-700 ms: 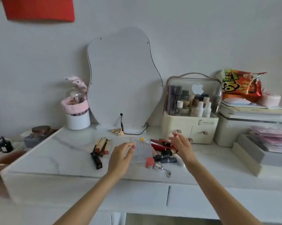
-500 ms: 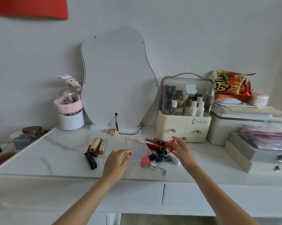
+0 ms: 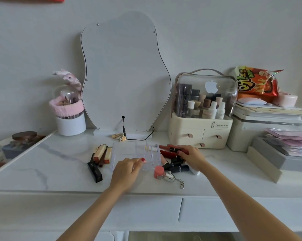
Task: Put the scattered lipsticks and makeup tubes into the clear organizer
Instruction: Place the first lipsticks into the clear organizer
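Lipsticks and makeup tubes lie scattered on my white marble desk (image 3: 63,164), on both sides of the clear organizer (image 3: 146,154), which stands near the desk's middle, in front of the wavy mirror (image 3: 124,75). I can see the organizer's small divided compartments, but not whether any tube stands in one.

My left hand (image 3: 127,173) rests against the organizer's near left side, fingers loosely curved and together, the red-nailed thumb touching the clear wall. I cannot tell whether it truly grips the plastic or only steadies it.

My right hand (image 3: 192,156) is down on the pile just right of the organizer, fingers curled over a red tube with a black band (image 3: 174,149); it looks like a pinch on that tube. A second red tube (image 3: 167,153) lies just beneath it, and two dark lipsticks (image 3: 177,166) lie side by side near my wrist. A small pink-capped jar (image 3: 159,172) stands just in front of the organizer, touching a silver heart keychain (image 3: 171,177).

Left of the organizer lie three tan and brown square lipsticks (image 3: 102,153) bunched together, with a black lipstick box (image 3: 94,172) just in front of them.

At the back right sits a cream cosmetics case with a clear dome (image 3: 204,108), and at the back left a white brush holder (image 3: 71,125).
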